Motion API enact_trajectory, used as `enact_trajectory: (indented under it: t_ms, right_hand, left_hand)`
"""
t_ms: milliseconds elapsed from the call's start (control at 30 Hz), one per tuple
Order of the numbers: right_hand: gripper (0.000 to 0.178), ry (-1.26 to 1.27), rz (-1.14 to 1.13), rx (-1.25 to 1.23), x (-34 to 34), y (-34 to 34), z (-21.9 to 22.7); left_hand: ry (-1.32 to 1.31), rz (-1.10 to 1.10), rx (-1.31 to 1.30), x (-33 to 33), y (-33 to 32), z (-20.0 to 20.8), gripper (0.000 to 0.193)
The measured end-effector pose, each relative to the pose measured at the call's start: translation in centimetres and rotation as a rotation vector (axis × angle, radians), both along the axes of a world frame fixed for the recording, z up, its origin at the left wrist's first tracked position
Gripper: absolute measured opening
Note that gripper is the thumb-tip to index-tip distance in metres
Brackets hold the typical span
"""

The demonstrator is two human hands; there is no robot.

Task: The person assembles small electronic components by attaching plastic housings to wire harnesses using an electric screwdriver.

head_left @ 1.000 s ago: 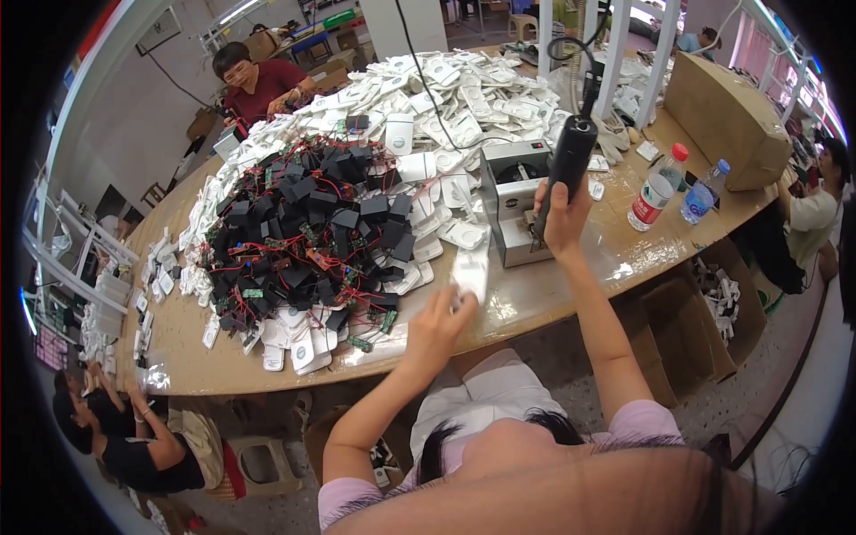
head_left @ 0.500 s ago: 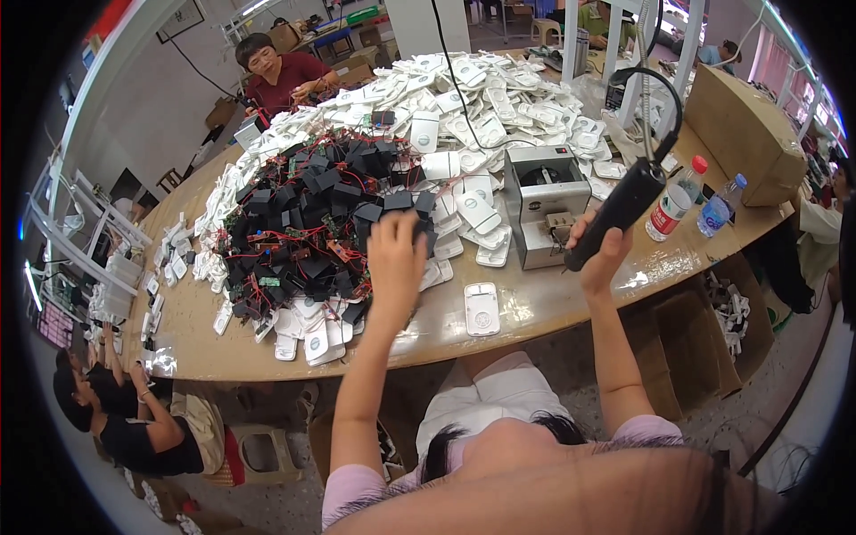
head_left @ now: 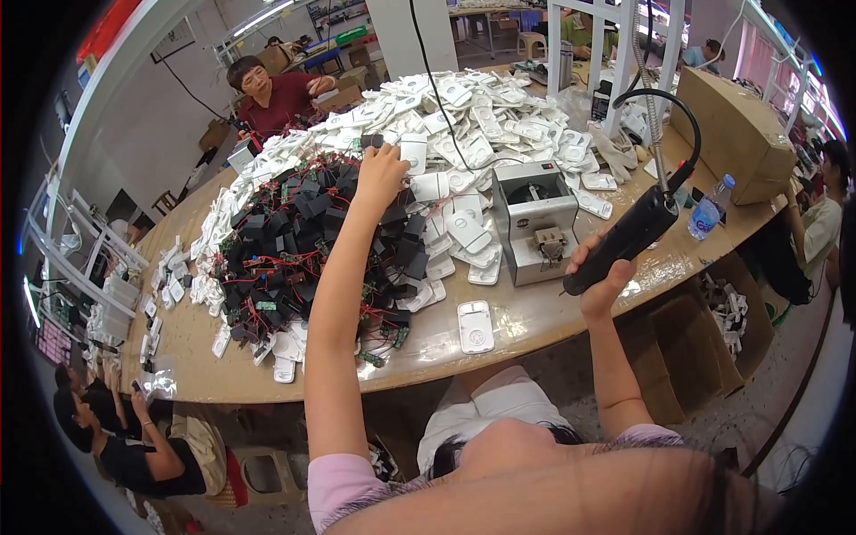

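My left hand (head_left: pixel 382 174) reaches far across the table and touches the top of a heap of black modules with red wires (head_left: pixel 303 241), right where it meets the mound of white plastic covers (head_left: pixel 464 107). Whether it grips a piece is hidden by the fingers. My right hand (head_left: pixel 599 272) is closed around a black electric screwdriver (head_left: pixel 629 236) with a coiled cable, held tilted over the table's front edge. A single white cover (head_left: pixel 475 326) lies flat near the front edge between my arms. A grey metal fixture box (head_left: pixel 535 223) stands just left of the screwdriver.
A cardboard box (head_left: pixel 736 134) and two water bottles (head_left: pixel 706 214) stand at the right end of the wooden table (head_left: pixel 535 321). A person in red (head_left: pixel 276 94) sits at the far side. Another person (head_left: pixel 134 437) sits low at the left. Open cartons (head_left: pixel 704 348) stand below the table on the right.
My left hand went from the white cover at the front edge up over the black heap to its far top. My right hand swung the screwdriver down and right, away from the fixture box.
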State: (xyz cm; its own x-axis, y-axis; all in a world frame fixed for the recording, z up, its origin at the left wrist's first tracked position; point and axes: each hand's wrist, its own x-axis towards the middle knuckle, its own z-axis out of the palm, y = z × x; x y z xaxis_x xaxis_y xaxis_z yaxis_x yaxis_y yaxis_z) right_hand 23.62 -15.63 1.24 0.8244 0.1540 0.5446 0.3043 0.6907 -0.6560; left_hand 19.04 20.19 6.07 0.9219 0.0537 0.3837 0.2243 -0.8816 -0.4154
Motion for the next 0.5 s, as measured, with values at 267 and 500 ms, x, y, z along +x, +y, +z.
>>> enact_trajectory:
  t_ms: [267, 500]
  right_hand:
    - [0.072, 0.004, 0.004, -0.001, 0.4, -0.2, -0.2]
    - [0.071, 0.018, 0.031, 0.018, -0.5, 0.2, -0.3]
  left_hand:
    - [-0.324, -0.401, -1.061, -2.8, -1.7, 3.7, 0.024]
    - [-0.395, -0.579, -1.41, -9.8, -6.9, 4.4, 0.024]
